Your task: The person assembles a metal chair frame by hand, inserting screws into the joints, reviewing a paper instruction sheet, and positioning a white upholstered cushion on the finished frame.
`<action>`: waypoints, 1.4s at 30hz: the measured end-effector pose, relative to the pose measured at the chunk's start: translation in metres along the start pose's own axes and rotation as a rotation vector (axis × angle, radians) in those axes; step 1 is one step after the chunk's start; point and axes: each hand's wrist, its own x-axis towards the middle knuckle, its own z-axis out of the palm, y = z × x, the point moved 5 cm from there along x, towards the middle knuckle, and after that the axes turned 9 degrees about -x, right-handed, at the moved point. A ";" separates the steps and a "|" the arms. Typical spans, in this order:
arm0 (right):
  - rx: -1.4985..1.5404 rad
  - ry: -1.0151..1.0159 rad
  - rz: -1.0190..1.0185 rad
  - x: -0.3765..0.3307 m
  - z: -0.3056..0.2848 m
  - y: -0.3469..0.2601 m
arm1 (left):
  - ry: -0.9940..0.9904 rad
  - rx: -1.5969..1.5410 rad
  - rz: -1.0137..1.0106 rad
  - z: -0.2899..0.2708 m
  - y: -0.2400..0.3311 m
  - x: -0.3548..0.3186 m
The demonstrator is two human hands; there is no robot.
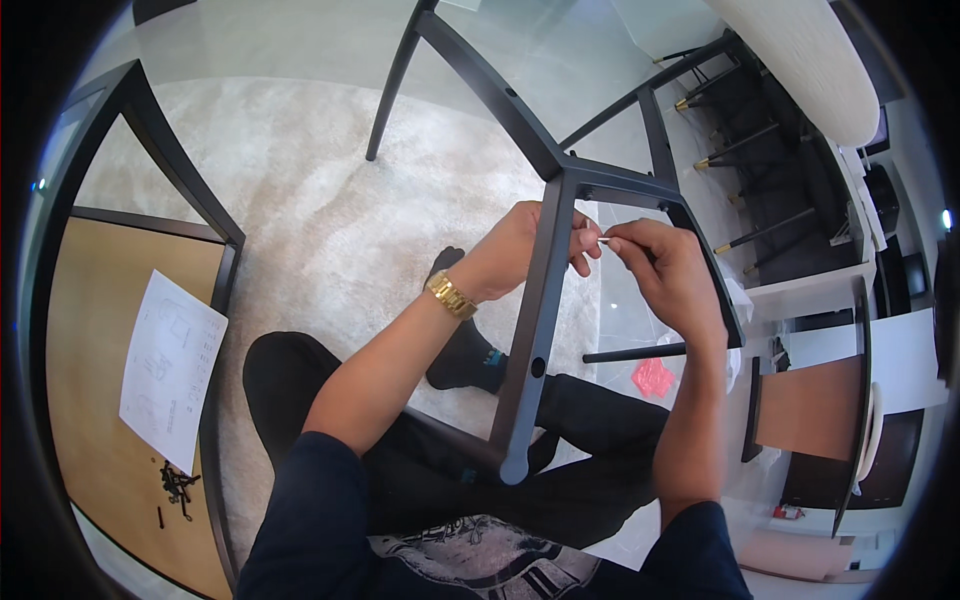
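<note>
A dark chair frame point(541, 300) stands tilted across my lap. My left hand point(505, 248) reaches behind its near bar, which hides part of the palm; its fingertips come out on the other side, pinched together. My right hand point(660, 262) is inside the frame's opening, thumb and forefinger closed on a small thin light-coloured piece point(603, 240). The fingertips of both hands nearly meet at this piece. It is too small to tell its kind, and whether the left fingers grip it too is hard to see.
At left, a second dark frame with a tan panel point(95, 330) carries a printed instruction sheet point(172, 365) and a pile of black screws point(177, 482). A pale rug point(300, 170) lies below. A pink plastic bag point(653, 377) lies on the tiles; black chairs point(755, 150) stand at right.
</note>
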 end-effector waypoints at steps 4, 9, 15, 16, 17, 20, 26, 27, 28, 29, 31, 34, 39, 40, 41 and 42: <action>-0.148 -0.039 -0.046 0.013 -0.025 -0.038 | 0.098 -0.169 -0.023 0.005 -0.007 0.001; 0.020 0.009 -0.041 0.027 -0.033 -0.043 | 0.066 -0.513 -0.062 0.016 -0.013 0.003; -0.050 0.040 -0.052 0.038 -0.031 -0.058 | 0.030 -0.705 -0.121 0.013 -0.010 0.002; -0.058 0.043 -0.063 0.038 -0.031 -0.060 | 0.009 -0.726 -0.135 0.015 -0.009 0.001; -0.067 0.047 -0.074 0.039 -0.031 -0.063 | 0.009 -0.752 -0.137 0.016 -0.009 0.001; -0.135 0.048 -0.125 0.039 -0.033 -0.070 | 0.008 -0.809 -0.140 0.019 -0.008 -0.001; -0.136 0.088 -0.137 0.039 -0.033 -0.075 | 0.002 -0.814 -0.139 0.021 -0.002 -0.003; -0.159 0.069 -0.146 0.039 -0.031 -0.076 | 0.001 -0.829 -0.139 0.021 -0.003 -0.003; -0.181 0.050 -0.155 0.039 -0.030 -0.077 | -0.001 -0.844 -0.140 0.021 -0.005 -0.003; -0.204 0.032 -0.164 0.038 -0.028 -0.078 | -0.004 -0.862 -0.137 0.019 -0.009 -0.001; -0.221 0.040 -0.197 0.039 -0.025 -0.076 | -0.013 -0.903 -0.131 0.016 -0.014 0.002; -0.219 0.038 -0.193 0.038 -0.025 -0.076 | -0.038 -0.930 -0.122 0.015 -0.015 0.002; -0.148 0.048 -0.148 0.036 -0.029 -0.075 | 0.014 -0.882 -0.163 0.020 -0.010 -0.001; -0.147 0.052 -0.149 0.036 -0.029 -0.075 | 0.020 -0.873 -0.157 0.021 -0.009 -0.002; -0.146 0.055 -0.151 0.036 -0.029 -0.075 | 0.021 -0.878 -0.148 0.021 -0.009 -0.002; -0.145 0.055 -0.157 0.037 -0.029 -0.076 | 0.021 -0.882 -0.140 0.022 -0.008 -0.002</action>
